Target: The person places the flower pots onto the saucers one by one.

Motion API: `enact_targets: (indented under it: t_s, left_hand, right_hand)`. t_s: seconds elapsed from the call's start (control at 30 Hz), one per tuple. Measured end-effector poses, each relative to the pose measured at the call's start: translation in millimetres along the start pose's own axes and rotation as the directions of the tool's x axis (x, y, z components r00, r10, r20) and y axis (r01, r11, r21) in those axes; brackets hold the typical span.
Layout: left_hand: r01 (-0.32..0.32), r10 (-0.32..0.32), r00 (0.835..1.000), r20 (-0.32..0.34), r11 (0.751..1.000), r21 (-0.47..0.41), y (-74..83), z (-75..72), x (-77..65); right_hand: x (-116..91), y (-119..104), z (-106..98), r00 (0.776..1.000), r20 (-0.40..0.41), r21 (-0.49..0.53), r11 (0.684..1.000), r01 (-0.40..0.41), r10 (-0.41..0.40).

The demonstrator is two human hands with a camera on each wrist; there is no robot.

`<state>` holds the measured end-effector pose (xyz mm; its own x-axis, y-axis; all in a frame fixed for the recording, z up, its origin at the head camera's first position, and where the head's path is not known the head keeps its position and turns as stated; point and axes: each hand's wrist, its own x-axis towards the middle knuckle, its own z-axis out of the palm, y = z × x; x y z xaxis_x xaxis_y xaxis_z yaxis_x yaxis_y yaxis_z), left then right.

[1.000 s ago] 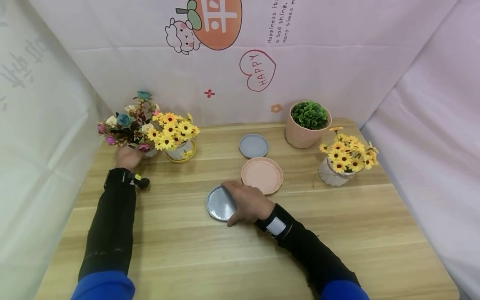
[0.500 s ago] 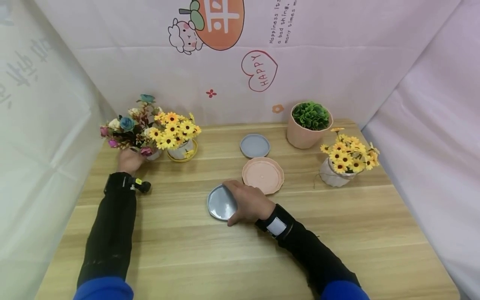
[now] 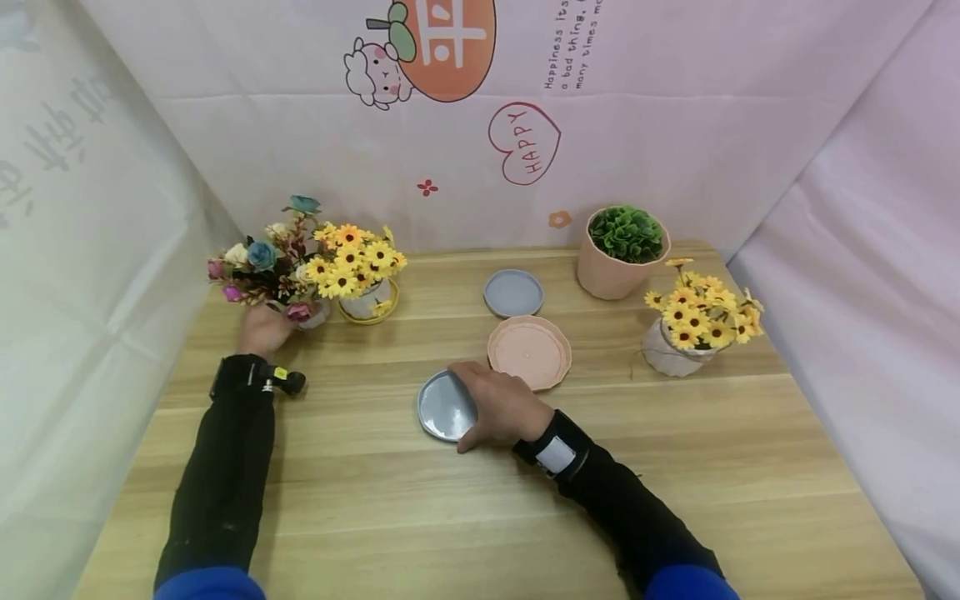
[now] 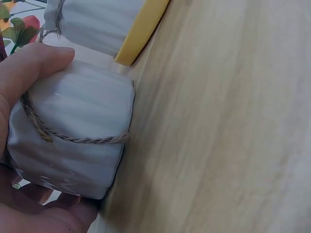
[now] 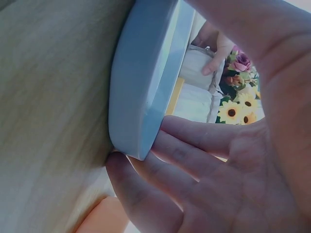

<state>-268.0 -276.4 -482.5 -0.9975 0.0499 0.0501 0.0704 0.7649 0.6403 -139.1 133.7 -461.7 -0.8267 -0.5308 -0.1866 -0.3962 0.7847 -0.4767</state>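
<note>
At the table's back left, my left hand [image 3: 264, 329] grips a small white flower pot [image 4: 77, 131] with twine tied round it. Thumb and fingers lie on opposite sides of the pot in the left wrist view. Mixed artificial flowers [image 3: 262, 254] in pink, blue and cream rise from it. Near the middle of the table, my right hand [image 3: 506, 406] holds a glossy grey-blue saucer [image 3: 444, 408] by its right side. The right wrist view has the fingertips at the outer wall of that saucer, which stands close over the wood.
Right beside the left pot is a yellow daisy pot [image 3: 365, 300] on a yellow saucer [image 3: 395, 293]. Behind the right hand lie a pink saucer [image 3: 529, 352] and a smaller grey saucer [image 3: 513, 293]. A pink pot of greenery [image 3: 611, 271] and another daisy pot [image 3: 672, 354] stand right.
My left hand and the pot of mixed flowers have come slightly toward me. My right hand stays at the grey-blue saucer. The whole head view has shifted a little.
</note>
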Motion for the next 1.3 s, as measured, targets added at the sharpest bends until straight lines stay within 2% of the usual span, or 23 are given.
enact_targets:
  t_s: [0.1, 0.2, 0.37, 0.47, 0.6, 0.67, 0.8, 1.03, 1.3]
  left_hand:
    - [0.045, -0.047, 0.999, -0.017, 0.996, -0.076, 3.0, 0.8, -3.4]
    - [0.072, -0.075, 0.997, -0.024, 0.991, -0.111, 6.4, 0.6, -8.0]
    - [0.067, -0.069, 0.997, -0.025, 0.993, -0.092, 8.4, -0.2, -13.0]
    - [0.074, -0.078, 0.996, -0.032, 0.990, -0.119, 8.6, 0.6, -15.3]
    - [0.093, -0.103, 0.994, -0.038, 0.973, -0.212, 9.0, 2.1, -18.3]
    - [0.100, -0.111, 0.993, -0.037, 0.968, -0.229, 9.4, 2.5, -20.8]
    - [0.131, -0.141, 0.990, -0.025, 0.963, -0.237, 11.5, 3.4, -26.8]
    - [0.096, -0.101, 0.995, -0.008, 0.965, -0.243, 13.8, 3.9, -34.1]
    - [0.120, -0.125, 0.992, -0.004, 0.959, -0.256, 16.0, 6.2, -45.6]
  right_hand:
    - [0, 0, 0, 1.000, 0.001, 0.003, 1.000, 0.000, 0.000]
    - [0, 0, -1, 1.000, 0.001, 0.007, 1.000, 0.002, -0.002]
    - [0, -1, -1, 1.000, -0.003, 0.008, 1.000, 0.002, -0.002]
    - [0, -1, -1, 1.000, -0.004, 0.004, 1.000, 0.003, -0.003]
    - [0, -1, -1, 1.000, -0.005, -0.001, 1.000, 0.004, -0.004]
    - [1, -1, -1, 1.000, -0.004, -0.001, 1.000, 0.004, -0.004]
    - [1, -1, -1, 1.000, 0.001, 0.001, 1.000, 0.002, -0.002]
    - [0, -2, -2, 1.000, 0.004, 0.000, 1.000, -0.002, 0.002]
    - [0, -2, -1, 1.000, 0.003, 0.003, 1.000, 0.003, -0.003]
